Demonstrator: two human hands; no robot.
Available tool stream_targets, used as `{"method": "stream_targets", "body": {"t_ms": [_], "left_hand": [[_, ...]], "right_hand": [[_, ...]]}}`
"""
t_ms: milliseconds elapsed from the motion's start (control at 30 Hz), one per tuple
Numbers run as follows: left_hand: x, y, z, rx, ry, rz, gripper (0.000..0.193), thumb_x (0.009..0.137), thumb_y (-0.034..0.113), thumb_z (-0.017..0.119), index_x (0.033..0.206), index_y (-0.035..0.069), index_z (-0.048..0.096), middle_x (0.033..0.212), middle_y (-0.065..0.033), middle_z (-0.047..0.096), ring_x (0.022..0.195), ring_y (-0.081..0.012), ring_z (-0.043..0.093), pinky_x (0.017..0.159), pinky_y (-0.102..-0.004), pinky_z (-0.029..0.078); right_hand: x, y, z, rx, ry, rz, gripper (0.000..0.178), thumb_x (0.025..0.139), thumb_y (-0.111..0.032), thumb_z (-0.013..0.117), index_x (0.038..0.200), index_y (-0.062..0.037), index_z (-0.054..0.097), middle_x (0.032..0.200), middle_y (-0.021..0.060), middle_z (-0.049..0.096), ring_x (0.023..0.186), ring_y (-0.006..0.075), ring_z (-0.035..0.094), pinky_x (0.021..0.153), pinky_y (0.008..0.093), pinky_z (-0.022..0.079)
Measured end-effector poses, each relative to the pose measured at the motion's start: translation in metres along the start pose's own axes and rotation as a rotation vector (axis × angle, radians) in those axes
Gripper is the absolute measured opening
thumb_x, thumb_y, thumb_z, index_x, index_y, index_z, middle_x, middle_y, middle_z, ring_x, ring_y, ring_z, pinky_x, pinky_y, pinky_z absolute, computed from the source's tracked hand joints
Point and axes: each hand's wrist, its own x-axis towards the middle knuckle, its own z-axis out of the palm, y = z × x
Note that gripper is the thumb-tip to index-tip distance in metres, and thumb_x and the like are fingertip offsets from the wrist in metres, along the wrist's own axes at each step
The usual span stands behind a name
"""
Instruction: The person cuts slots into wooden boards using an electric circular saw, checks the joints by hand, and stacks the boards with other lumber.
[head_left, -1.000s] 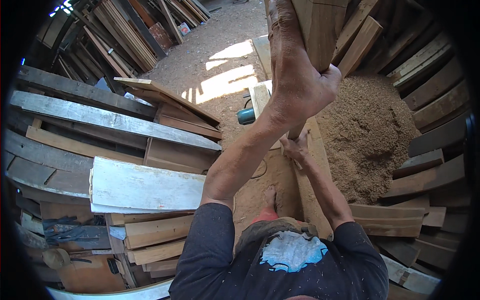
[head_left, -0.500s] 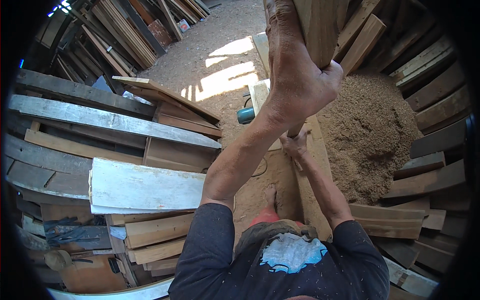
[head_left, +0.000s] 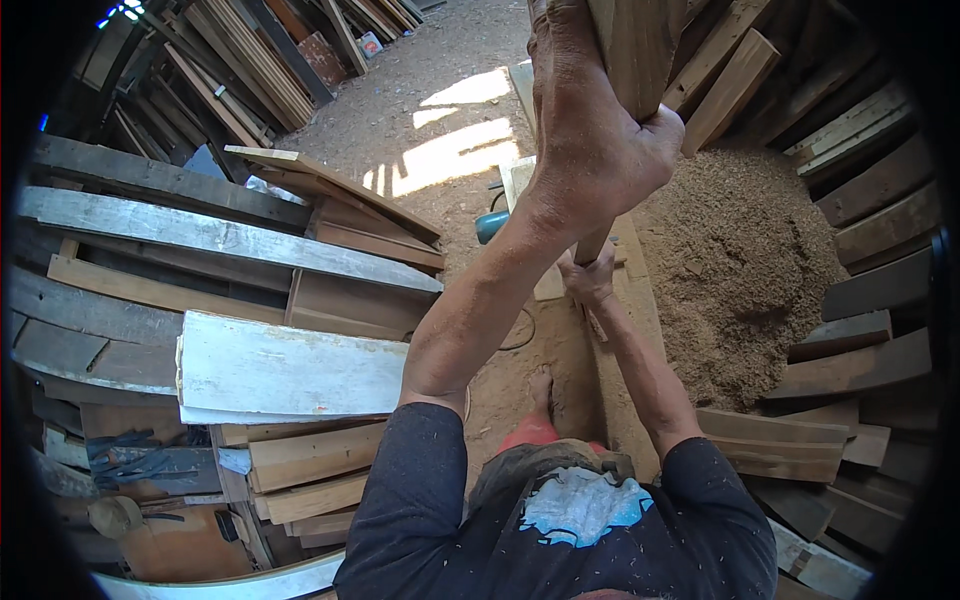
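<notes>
A long wooden board (head_left: 630,62) rises steeply close to the camera, and its upper end runs out of the picture at the top. My left hand (head_left: 598,130) is closed around it high up, thumb on the right side, fingers partly hidden. Lower down, my right hand (head_left: 590,278) grips the same board near its lower part, just above a dusty wooden bench (head_left: 635,330). The left forearm covers part of the board between the hands. Beyond the left forearm lies a teal power tool (head_left: 489,227), partly hidden, with a dark cord.
A heap of wood shavings (head_left: 745,270) lies right of the bench. Stacked boards (head_left: 830,440) line the right side. On the left are a white-painted board (head_left: 290,365), a long pale plank (head_left: 220,232) and more timber. Sunlit patches mark the dirt floor (head_left: 430,100).
The board's upper part and my left hand have shifted very slightly to the left. My right hand stays on the board at nearly the same place.
</notes>
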Motion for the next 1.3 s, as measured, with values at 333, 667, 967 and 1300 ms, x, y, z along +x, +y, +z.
{"method": "stream_targets", "body": {"t_ms": [333,667,967,1300], "left_hand": [[0.012,-0.004,-0.004,-0.138,-0.026,-0.083,0.084,0.072,-0.001,0.068,0.142,0.002,0.020,0.114,-0.0195,0.057,0.097,-0.0279,0.065,0.082,-0.0382,0.058],[0.013,0.000,-0.004,-0.183,0.004,0.024,0.113,0.074,-0.012,0.057,0.165,0.012,-0.006,0.127,-0.0207,0.052,0.093,-0.0217,0.064,0.071,-0.0299,0.059],[0.020,-0.007,0.001,-0.245,0.023,0.094,0.114,0.073,-0.011,0.057,0.164,0.010,-0.007,0.130,-0.0211,0.051,0.091,-0.0203,0.064,0.067,-0.0288,0.059],[0.027,-0.013,-0.005,-0.186,0.006,-0.088,0.109,0.071,-0.009,0.059,0.163,0.008,0.003,0.111,-0.0182,0.060,0.085,-0.0196,0.063,0.066,-0.0317,0.057]], "right_hand": [[0.006,-0.001,0.005,0.014,0.014,0.053,0.019,0.079,-0.010,0.073,0.085,-0.0016,0.058,0.071,0.0105,0.055,0.058,0.0247,0.057,0.056,0.0385,0.049],[0.013,0.001,0.005,-0.071,0.018,0.037,0.019,0.080,-0.010,0.073,0.081,-0.0025,0.055,0.071,0.0104,0.055,0.057,0.0227,0.057,0.054,0.0387,0.047],[0.023,0.000,0.005,-0.115,0.041,-0.021,0.017,0.079,-0.010,0.073,0.083,-0.0021,0.058,0.072,0.0117,0.056,0.058,0.0259,0.059,0.056,0.0387,0.049],[0.031,0.001,0.012,-0.045,0.040,-0.026,0.015,0.079,-0.009,0.072,0.083,-0.0016,0.059,0.076,0.0133,0.058,0.064,0.0295,0.061,0.060,0.0406,0.051]]}}
